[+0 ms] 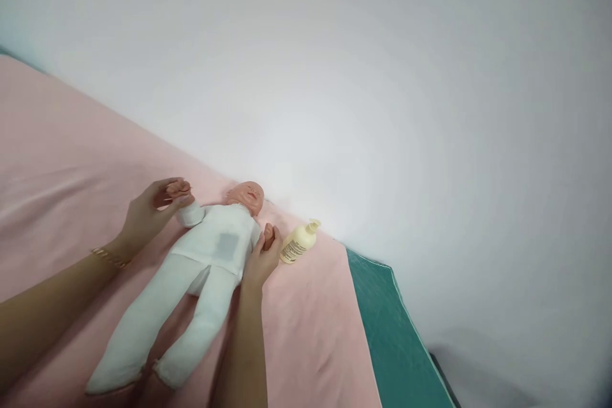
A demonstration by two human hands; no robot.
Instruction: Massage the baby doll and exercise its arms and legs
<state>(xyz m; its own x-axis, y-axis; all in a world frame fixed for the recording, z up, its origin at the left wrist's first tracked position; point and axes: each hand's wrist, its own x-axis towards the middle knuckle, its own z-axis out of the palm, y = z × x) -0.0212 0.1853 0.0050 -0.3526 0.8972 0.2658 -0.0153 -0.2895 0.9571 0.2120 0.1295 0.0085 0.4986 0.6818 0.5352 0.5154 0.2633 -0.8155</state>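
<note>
A baby doll [215, 236] in a white top and white trousers lies on its back, its head toward the wall and its legs toward me. My left hand [155, 207] is closed around the doll's hand at the left, with thumb and fingers on either side of it. At the doll's other side, my right hand [262, 261] grips its other hand, which shows between my thumb and fingers. A grey square patch marks the front of the doll's top. Close beside my right hand stands a pale yellow pump bottle [297, 242] with dark print.
Under the doll is a pink sheet [315, 325] with some creases. Beyond its right edge shows a green mat or mattress surface [392, 325]. A plain white wall [358, 108] runs along the far side.
</note>
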